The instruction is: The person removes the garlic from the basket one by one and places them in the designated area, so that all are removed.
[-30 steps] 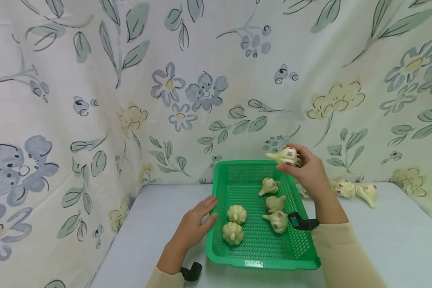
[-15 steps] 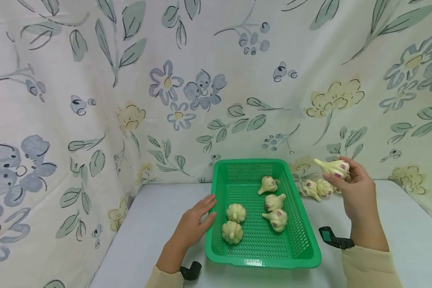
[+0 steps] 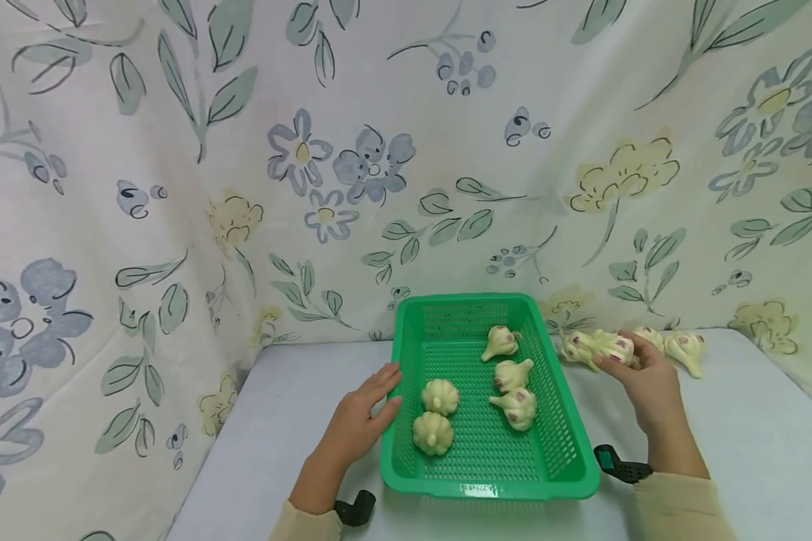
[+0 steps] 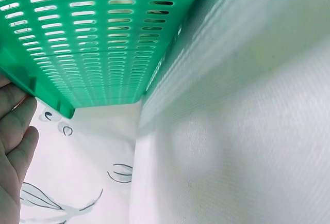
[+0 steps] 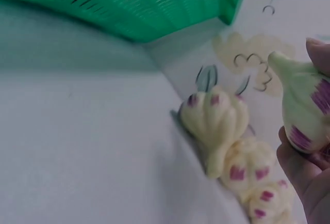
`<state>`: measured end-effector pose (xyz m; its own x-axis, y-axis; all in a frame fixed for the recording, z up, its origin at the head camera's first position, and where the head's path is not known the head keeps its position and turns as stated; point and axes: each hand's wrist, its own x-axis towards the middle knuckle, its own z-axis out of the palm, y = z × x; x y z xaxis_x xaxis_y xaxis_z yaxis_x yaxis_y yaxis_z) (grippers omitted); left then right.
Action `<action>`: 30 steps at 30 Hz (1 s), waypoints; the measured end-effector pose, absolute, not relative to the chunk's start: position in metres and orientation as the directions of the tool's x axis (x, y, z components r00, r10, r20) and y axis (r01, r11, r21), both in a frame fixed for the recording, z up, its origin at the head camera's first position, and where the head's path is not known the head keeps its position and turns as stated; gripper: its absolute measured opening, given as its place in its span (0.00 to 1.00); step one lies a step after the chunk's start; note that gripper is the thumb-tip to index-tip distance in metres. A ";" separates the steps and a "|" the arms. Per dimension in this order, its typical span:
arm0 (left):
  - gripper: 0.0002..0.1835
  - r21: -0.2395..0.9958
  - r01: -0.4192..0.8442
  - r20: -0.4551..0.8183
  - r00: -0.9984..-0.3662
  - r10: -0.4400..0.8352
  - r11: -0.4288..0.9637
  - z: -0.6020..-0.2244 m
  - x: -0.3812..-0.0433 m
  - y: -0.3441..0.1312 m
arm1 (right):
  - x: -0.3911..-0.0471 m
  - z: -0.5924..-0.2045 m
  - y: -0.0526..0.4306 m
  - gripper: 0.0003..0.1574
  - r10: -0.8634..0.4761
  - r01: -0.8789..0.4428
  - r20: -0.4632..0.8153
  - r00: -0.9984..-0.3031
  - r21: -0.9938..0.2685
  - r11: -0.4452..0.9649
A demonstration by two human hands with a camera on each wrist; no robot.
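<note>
My right hand (image 3: 658, 387) pinches a garlic bulb (image 3: 616, 348) between thumb and fingers, right of the green basket. In the right wrist view this bulb (image 5: 301, 97) has purple patches, and its stem points up and left. The held bulb overlaps another garlic bulb (image 3: 574, 347) in the head view, close by the row along the back. My left hand (image 3: 360, 419) rests with extended fingers against the left rim of the green plastic basket (image 3: 490, 490). Inside lie several bulbs: two pale ones, including a round bulb (image 3: 440, 397), on the left, and three, including a stemmed bulb (image 3: 517, 408), on the right.
More garlic bulbs lie on the white table (image 3: 751, 436) at the back right, one a bulb (image 3: 685, 350) with its stem toward me. A floral cloth (image 3: 446, 150) hangs right behind the table. Dark wrist devices sit on both wrists.
My right hand has carried the garlic bulb from above the basket's back right corner out to the right, then lowered it toward the row. The left hand stays at the rim.
</note>
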<state>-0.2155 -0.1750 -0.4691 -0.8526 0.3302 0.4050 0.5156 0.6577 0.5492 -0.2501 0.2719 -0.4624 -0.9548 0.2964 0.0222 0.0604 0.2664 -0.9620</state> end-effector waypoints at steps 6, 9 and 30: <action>0.24 0.558 0.525 0.408 -0.848 0.339 0.642 -0.469 -0.215 -0.175 | -0.251 -0.478 0.272 0.59 0.248 0.140 -0.075 -0.966 -0.956 0.259; 0.24 0.561 0.527 0.410 -0.847 0.338 0.639 -0.469 -0.216 -0.175 | -0.251 -0.485 0.272 0.59 0.233 0.157 -0.084 -0.969 -0.936 0.315; 0.25 0.564 0.535 0.420 -0.842 0.339 0.629 -0.470 -0.216 -0.175 | -0.255 -0.499 0.273 0.58 0.133 0.123 -0.056 -0.989 -0.816 0.565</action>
<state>-0.2156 -0.1752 -0.4696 -0.8417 0.3394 0.4198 0.5349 0.6293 0.5638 -0.2548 0.2726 -0.4985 -0.9895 0.1333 -0.0563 0.1225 0.5653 -0.8157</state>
